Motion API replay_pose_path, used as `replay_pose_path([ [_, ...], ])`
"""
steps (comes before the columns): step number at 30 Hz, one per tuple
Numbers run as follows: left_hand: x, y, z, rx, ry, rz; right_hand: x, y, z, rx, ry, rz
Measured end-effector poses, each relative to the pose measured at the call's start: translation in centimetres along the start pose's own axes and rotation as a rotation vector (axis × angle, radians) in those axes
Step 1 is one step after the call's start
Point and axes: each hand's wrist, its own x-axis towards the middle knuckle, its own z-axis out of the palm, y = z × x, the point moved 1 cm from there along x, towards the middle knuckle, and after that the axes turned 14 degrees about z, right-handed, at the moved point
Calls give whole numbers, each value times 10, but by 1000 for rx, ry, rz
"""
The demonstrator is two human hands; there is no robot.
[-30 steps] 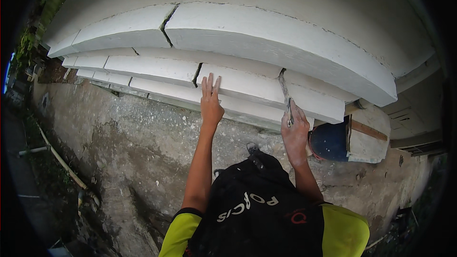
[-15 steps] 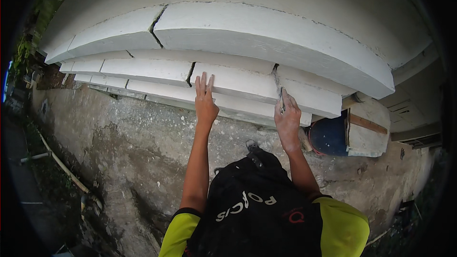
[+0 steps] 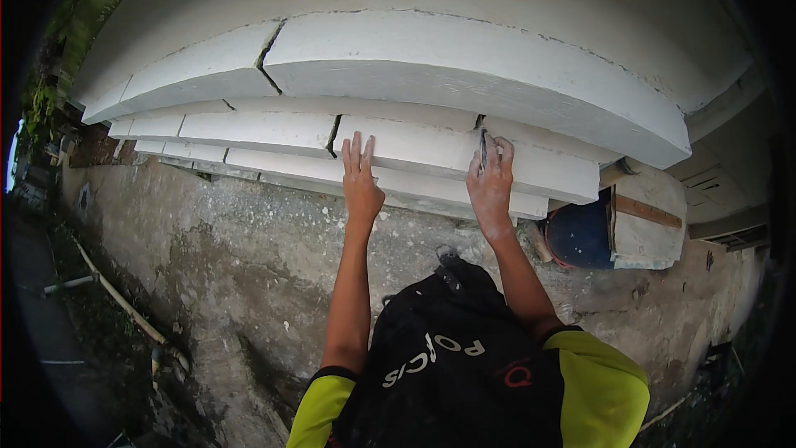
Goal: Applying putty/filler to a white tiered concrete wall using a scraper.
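Note:
My left hand (image 3: 362,187) lies with its fingers stretched out against the front of a white block (image 3: 406,143) in the middle row, just right of a dark open joint (image 3: 334,136). At the joint farther right, my right hand (image 3: 492,191), dusted with pale powder, is closed. Between its thumb and fingers shows a thin dark-grey tool (image 3: 482,149), upright along the joint; its exact kind is hard to make out, since the fingers cover part of it.
A larger white ledge (image 3: 464,87) with a cracked joint juts out above the hands. A dark blue barrel (image 3: 580,231) under a pale board (image 3: 647,228) stands at the right. Stained concrete ground (image 3: 240,249) lies below, with a pale pipe (image 3: 128,307) at the left.
My right hand has turned, its fingers now reaching higher around the joint, and the grey tool shows less. My left hand stays on the block. The whole view has shifted slightly.

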Motion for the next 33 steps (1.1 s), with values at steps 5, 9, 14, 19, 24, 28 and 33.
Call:
replay_pose_path([
  [5,-2,-2,0,3,-23,-11,-7,-12,-5,26,27,30],
  [9,1,1,0,-18,-6,-5,-3,-11,4,-27,50,31],
  [14,2,1,-1,-6,-21,-5,4,-6,19,-76,31,32],
  [19,1,2,-2,-13,-25,-24,1,-11,18,-42,42,43],
  [24,0,2,-1,-12,-28,-18,2,-14,20,-34,35,87],
  [28,1,2,-2,-7,-22,-10,6,-15,22,-87,19,47],
  [33,0,1,-2,-10,-16,-13,7,-24,13,-11,12,110],
])
